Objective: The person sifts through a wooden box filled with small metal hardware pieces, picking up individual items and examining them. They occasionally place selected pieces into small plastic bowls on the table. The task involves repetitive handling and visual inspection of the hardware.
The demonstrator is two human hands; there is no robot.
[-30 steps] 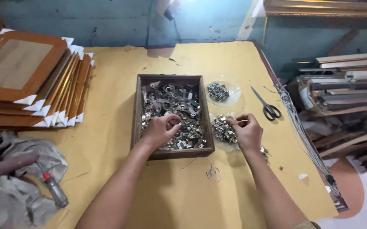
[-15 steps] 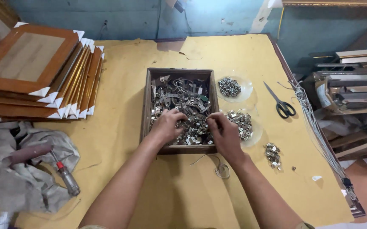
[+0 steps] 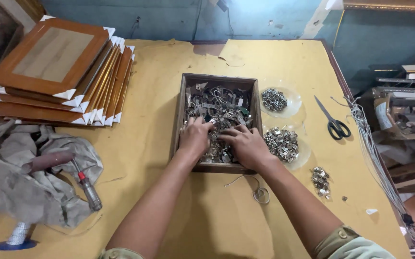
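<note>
A dark wooden box [image 3: 178,115] in the middle of the yellow table holds a heap of small metal hardware pieces [image 3: 217,103]. Both my hands are inside its near half. My left hand [image 3: 194,137] rests on the heap with its fingertips dug into the pieces, so I cannot see whether it holds any. My right hand [image 3: 246,144] lies beside it, fingers spread flat over the pieces and pointing left. The hands nearly touch.
Two clear dishes of metal parts [image 3: 274,100] [image 3: 284,143] sit right of the box, with a small loose pile [image 3: 320,180], scissors [image 3: 333,123] and a wire bundle [image 3: 375,153] beyond. Stacked picture frames [image 3: 58,72], crumpled paper [image 3: 20,177] and a screwdriver [image 3: 88,190] lie left. A wire loop [image 3: 260,194] lies near.
My right hand has moved left from the nearer clear dish into the wooden box. My left hand has stayed in the box.
</note>
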